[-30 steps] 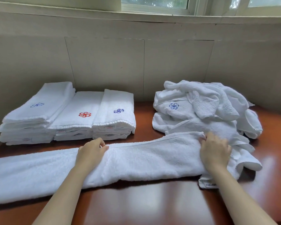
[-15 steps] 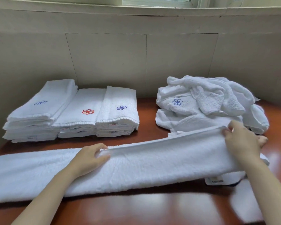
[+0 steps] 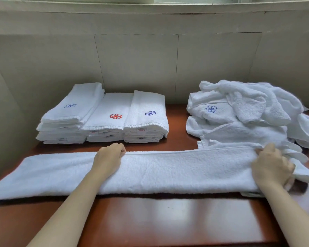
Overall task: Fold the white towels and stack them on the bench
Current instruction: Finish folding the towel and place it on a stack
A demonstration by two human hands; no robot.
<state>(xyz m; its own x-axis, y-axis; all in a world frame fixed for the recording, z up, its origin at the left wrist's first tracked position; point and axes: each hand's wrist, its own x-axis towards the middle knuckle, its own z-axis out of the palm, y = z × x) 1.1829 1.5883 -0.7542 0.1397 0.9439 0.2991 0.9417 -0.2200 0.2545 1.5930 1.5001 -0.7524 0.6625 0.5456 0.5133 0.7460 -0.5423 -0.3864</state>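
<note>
Bench (image 3: pixel 168 216): red-brown, glossy, bare at the near edge.

Towel (image 3: pixel 168 172): white, folded lengthwise into a long band, lying left to right across the bench near the person. Since a second ago its right end has been drawn out of the loose heap and pulled straight; the far hem now runs taut and level between the hands. The left end lies flat, free of either hand.

Left hand (image 3: pixel 109 157): on the band about a third along from the left, fingers curled over the far hem, gripping it. It has barely moved.

Right hand (image 3: pixel 271 166): at the band's right end, fingers curled and pinching the far corner. It has travelled right, stretching the band.

Judgement: the lengthwise fold looks finished; a crosswise fold, right end over to the left, seems due next.

Stacks (image 3: pixel 103 118): three piles of folded towels, far left, touching side by side, with blue, red and blue flower emblems on top.

Heap (image 3: pixel 248 113): unfolded towels, far right, just behind the right hand; several remain to be done.
</note>
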